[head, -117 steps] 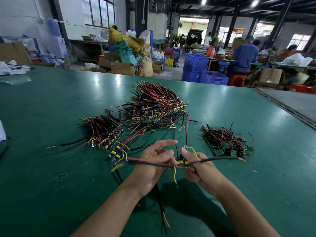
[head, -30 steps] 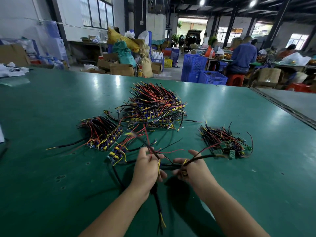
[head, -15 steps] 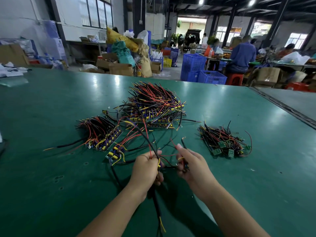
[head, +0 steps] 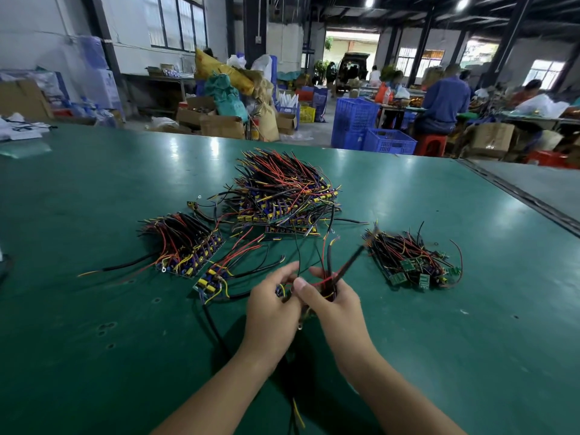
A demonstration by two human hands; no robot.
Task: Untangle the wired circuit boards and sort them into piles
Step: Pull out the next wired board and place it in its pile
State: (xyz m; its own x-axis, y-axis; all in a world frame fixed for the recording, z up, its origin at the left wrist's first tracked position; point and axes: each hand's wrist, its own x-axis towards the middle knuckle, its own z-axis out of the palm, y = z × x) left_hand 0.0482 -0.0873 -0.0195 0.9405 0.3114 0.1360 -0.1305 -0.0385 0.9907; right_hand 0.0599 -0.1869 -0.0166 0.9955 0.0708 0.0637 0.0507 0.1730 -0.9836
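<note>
Left hand point(head: 270, 306) and right hand point(head: 332, 304) both grip wire tangle point(head: 348, 262); blue crate point(head: 389, 141) contents unclear

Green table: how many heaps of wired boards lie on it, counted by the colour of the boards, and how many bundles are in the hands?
Heaps with yellow-and-blue parts: 3 (back heap, left heap, small cluster)
Green-board heap: 1
Held bundle, gripped by left hand and right hand: 1
Total: 5
</note>
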